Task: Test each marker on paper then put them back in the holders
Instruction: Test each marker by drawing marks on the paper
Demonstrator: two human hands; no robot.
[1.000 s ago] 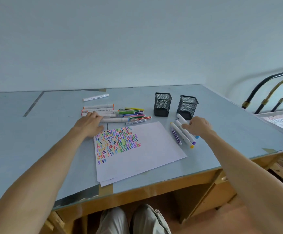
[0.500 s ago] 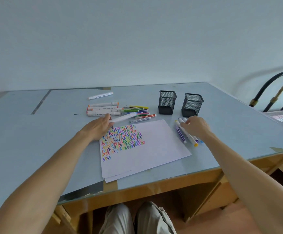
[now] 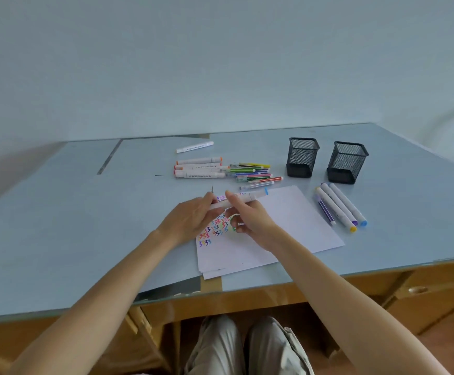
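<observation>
Two hands meet over the paper [image 3: 296, 226], sharing one thick white marker [image 3: 240, 199] that lies level between them. On the left, the left hand [image 3: 190, 220] curls its fingers round the marker's near end, thumb side up, forearm running in from the lower left. Just right of those fingers, the right hand [image 3: 250, 219] pinches the barrel between thumb and forefinger, the other fingers loosely bent below — its blue-tipped end pokes out beyond them. The step looks like uncapping: best to hold the barrel steady in one hand and pull the cap straight along its length with the other, over the bare paper right of the fingers. Beyond the fingertips lie the untested markers [image 3: 220, 170]; farther right stand the two mesh holders [image 3: 326, 161], apparently empty, with the finished markers [image 3: 339, 207] beside them.
</observation>
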